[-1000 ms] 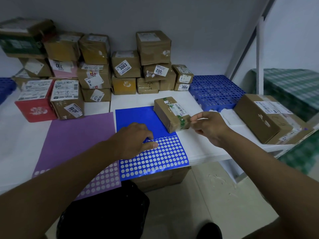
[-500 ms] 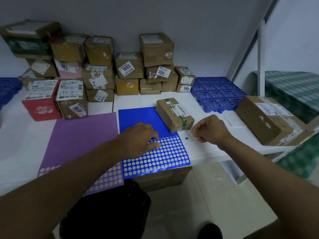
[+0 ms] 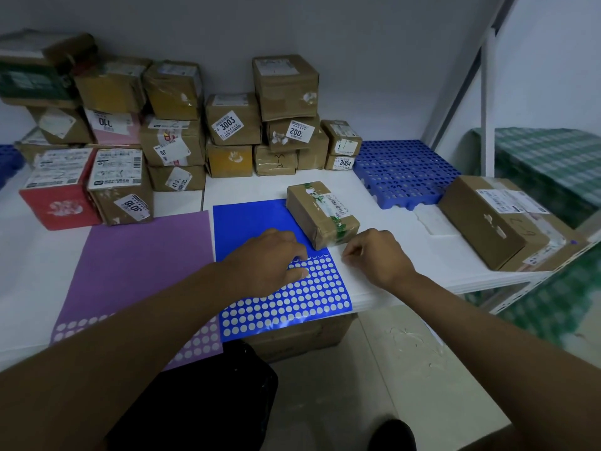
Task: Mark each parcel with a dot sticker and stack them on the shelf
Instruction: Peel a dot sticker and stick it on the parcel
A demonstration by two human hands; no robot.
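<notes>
The small parcel [image 3: 322, 213] I am working on lies flat on the white surface [image 3: 383, 281], its near corner overlapping the top right edge of the blue sticker sheet [image 3: 260, 219], just beyond both of my hands. My left hand [image 3: 270, 262] rests on that sheet with its fingers curled down onto the first row of dots, apparently picking at one; I cannot tell whether a dot has come free. My right hand [image 3: 377, 255] sits on the surface just beside the sheet and close under the parcel, fingers curled in loosely; whether it holds anything I cannot tell. The risk I see is the sheet: its near edge hangs over the lip of the surface, so a peel with too little hold-down could lift or drag it, and the parcel corner with it. A dot could also fold onto itself. The stacked parcels [image 3: 234, 123] at the back and the large parcel [image 3: 500, 219] to the right stand well apart.
</notes>
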